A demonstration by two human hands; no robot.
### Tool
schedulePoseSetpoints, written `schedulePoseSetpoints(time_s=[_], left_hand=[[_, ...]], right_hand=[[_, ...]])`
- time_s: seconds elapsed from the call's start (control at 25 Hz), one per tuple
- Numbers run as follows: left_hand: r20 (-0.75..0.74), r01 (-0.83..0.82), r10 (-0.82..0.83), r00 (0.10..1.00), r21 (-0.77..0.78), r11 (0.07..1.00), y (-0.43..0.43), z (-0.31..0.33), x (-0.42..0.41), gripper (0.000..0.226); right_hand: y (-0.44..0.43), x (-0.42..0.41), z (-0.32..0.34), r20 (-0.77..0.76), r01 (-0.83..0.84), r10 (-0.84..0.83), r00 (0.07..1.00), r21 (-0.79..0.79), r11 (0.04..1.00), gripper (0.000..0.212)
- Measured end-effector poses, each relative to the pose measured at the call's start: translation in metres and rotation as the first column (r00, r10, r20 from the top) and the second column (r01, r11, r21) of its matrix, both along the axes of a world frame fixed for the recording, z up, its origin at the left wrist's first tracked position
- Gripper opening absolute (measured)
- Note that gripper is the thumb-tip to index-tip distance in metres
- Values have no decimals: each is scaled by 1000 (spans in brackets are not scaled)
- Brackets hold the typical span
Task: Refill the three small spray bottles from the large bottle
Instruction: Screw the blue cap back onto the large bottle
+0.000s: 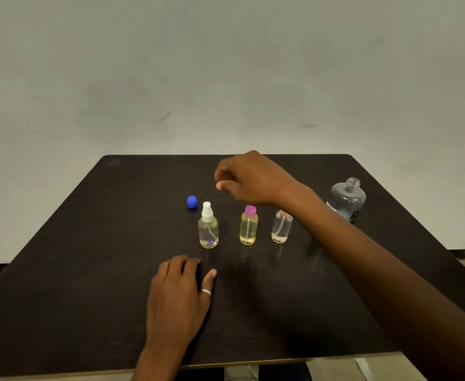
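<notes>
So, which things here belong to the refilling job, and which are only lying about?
Job: large bottle, open; white-topped spray bottle; pink-topped spray bottle; clear spray bottle; blue cap, probably the large bottle's.
Only there: dark table; ring on the left hand.

Dark brown square table (88, 270): matt and finely grained, with a faint sheen that mirrors the bottles. All glossy clear plastic here: white-topped small spray bottle (208, 229), pink-capped small spray bottle (249, 228), pale-capped small spray bottle (281, 228). Large smoky clear plastic bottle (348, 198), shiny. Round blue plastic cap (192, 202), smooth. Thin silver metal ring (206, 292), bright. Pale wall (226, 64), matt and scuffed.
</notes>
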State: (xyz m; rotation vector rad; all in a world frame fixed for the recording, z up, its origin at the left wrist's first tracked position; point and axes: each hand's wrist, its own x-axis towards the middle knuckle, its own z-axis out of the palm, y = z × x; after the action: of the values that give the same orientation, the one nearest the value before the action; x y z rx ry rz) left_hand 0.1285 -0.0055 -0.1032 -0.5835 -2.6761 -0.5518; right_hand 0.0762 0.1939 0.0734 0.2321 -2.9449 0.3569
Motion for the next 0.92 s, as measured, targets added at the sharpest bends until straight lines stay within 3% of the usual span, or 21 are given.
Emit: schedulePoseSetpoints(time_s=[0.12,0.2,0.36,0.48,0.64,0.92], left_hand=[[209,-70,97,973,-135,988,-3,2,-2,92],[267,-62,112,957,-189,980,2,2,-5,100],[256,-65,125,959,-231,971,3,2,-8,101],[258,-61,121,958,-231,971,4,3,-7,99],[266,-62,127,956,-237,969,5,2,-8,99],[254,-73,132,958,-230,971,6,1,-8,97]], right_hand=[[-20,-49,-13,97,-116,115,989,4,993,21],[-31,-82,-24,173,-147,136,975,53,988,28],[-45,-125,-45,301,-197,133,944,192,961,40],[-50,-135,-60,356,-219,125,926,237,947,36],[-53,-140,-67,350,-204,104,931,264,943,30],[-59,-147,-75,391,-166,20,920,344,924,43]])
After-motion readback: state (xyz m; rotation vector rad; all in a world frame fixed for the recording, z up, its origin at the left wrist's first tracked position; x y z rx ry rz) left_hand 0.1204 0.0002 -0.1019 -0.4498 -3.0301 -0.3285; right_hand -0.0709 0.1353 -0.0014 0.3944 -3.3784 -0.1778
